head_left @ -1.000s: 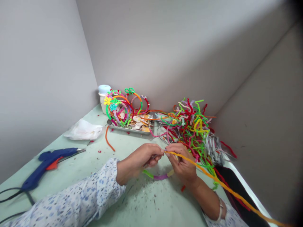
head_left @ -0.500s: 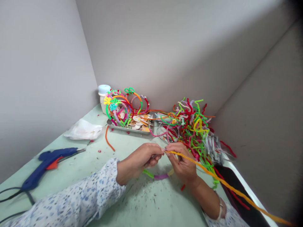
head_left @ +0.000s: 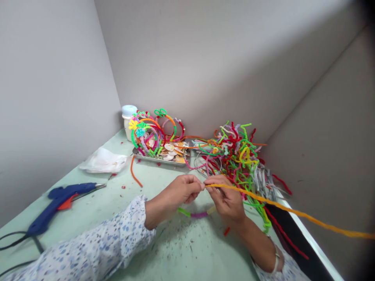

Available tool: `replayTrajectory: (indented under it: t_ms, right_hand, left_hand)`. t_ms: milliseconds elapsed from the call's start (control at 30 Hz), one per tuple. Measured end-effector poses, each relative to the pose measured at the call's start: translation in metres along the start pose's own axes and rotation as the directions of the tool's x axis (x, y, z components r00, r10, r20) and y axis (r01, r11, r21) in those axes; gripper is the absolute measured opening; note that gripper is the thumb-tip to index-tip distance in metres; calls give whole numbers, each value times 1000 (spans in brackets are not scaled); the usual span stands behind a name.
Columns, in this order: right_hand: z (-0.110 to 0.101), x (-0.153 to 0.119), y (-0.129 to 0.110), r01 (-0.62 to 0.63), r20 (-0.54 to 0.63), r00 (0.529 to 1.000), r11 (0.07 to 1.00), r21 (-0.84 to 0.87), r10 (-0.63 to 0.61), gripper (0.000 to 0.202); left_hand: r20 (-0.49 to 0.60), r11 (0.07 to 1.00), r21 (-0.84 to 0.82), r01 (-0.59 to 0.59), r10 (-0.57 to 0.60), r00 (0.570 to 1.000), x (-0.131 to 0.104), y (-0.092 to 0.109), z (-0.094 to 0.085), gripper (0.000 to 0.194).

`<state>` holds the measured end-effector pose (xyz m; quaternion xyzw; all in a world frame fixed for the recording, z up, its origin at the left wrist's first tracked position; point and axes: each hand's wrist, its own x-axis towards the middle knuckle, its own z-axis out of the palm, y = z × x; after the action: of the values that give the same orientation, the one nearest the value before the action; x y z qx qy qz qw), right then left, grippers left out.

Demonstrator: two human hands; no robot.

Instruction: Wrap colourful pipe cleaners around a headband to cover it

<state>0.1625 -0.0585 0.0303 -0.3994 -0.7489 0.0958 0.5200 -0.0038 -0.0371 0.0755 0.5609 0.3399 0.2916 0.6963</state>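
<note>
Over the middle of the table, my left hand [head_left: 187, 190] and my right hand [head_left: 227, 199] meet fingertip to fingertip. Both pinch one end of an orange-yellow pipe cleaner [head_left: 272, 201], whose long tail runs across my right hand and off to the right edge. Its very tip is hidden between the fingers. Beneath the hands lies a curved piece wrapped in green, purple and pale yellow fuzzy sections [head_left: 199, 215], its ends hidden by my hands. A short orange-red scrap [head_left: 226, 231] rests by my right wrist.
A blue glue gun [head_left: 52, 203] with a cord lies at left, near a white plastic bag [head_left: 104, 160]. Behind stand a metal tray [head_left: 164, 159] of shells and fuzzy headbands [head_left: 146, 136], and a blue-lidded bottle [head_left: 129, 121]. A pipe cleaner heap [head_left: 237, 156] fills the back right.
The pipe cleaner's free tail has swung upward at the right. My fingers have shifted slightly around its pinched end, and both hands stay together in about the same place.
</note>
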Motion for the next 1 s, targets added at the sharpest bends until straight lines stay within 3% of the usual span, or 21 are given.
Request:
replayTrajectory:
  t_ms: [233,400,533,800,1000]
  right_hand:
    - [-3,4,-7,-149,83,986,988,25,147,16]
    - [-8,10,-13,-336,171,934,934,123,313,16]
    - [-11,17,-18,-414,221,901,893,179,373,20]
    - [-12,21,-22,-462,242,875,873,156,419,19]
    - [-11,18,-20,-460,247,875,873,164,415,19]
  left_hand:
    - [-50,998,55,-10,13,999,0,-1,0,9]
    - [-39,997,66,-47,50,998,1,-3,0,13]
    - [-50,995,74,-66,70,996,0,-2,1,12]
    - [-56,999,26,-27,28,998,1,-3,1,6]
    - [9,997,-75,9,-8,1000,2,-5,0,6]
